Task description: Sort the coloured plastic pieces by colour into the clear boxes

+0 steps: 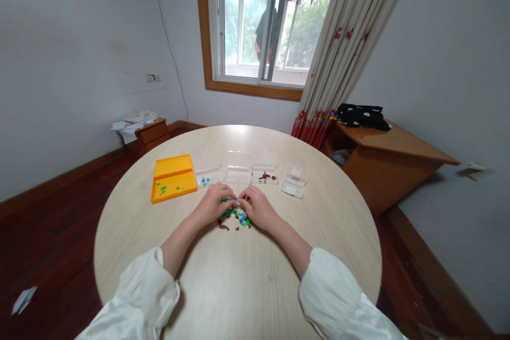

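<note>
Above a mixed pile of small building bricks in blue, green, yellow and brown, my two hands meet at the fingertips. My left hand is closed in a pinch, and my right hand pinches from the other side. Between them shows what looks like a tiny blue brick, partly hidden by the fingers. Behind my left hand, an open yellow case holds a few green bricks. A clear box beside it has blue pieces, and another clear box contains brown ones.
Two more clear boxes stand open, one in the middle and one at the right. Everything rests on a round wooden table. Beyond its edge are a wooden desk, a small cabinet and a curtain.
</note>
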